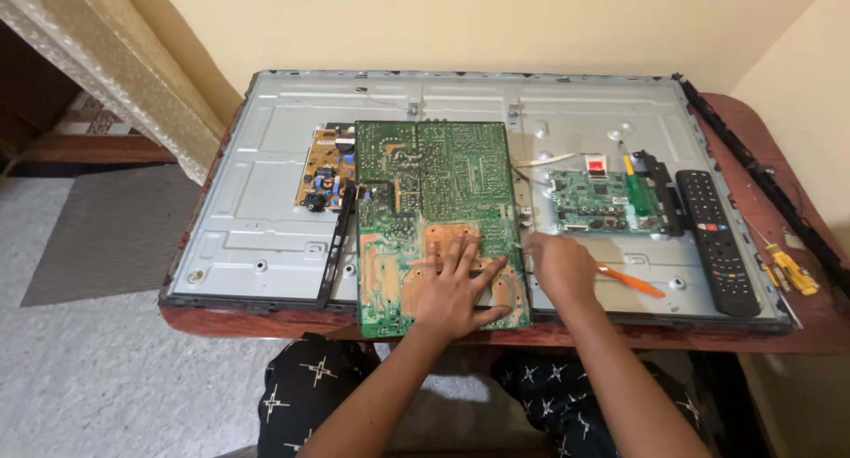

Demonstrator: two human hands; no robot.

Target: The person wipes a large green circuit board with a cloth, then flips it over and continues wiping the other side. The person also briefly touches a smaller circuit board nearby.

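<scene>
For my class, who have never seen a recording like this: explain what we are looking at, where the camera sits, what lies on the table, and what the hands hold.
There is one picture, taken by a camera on a person's head, looking down at their own two bare hands. On a reddish wooden table lies the opened metal back of a flat screen. A large green circuit board lies on it, solder side up. The left hand presses flat on this board. The right hand grips an orange-handled tool at the board's right edge; its tip is hidden. Nearby are a smaller yellowish board, a small green board, a black remote control and a yellow screwdriver.
</scene>
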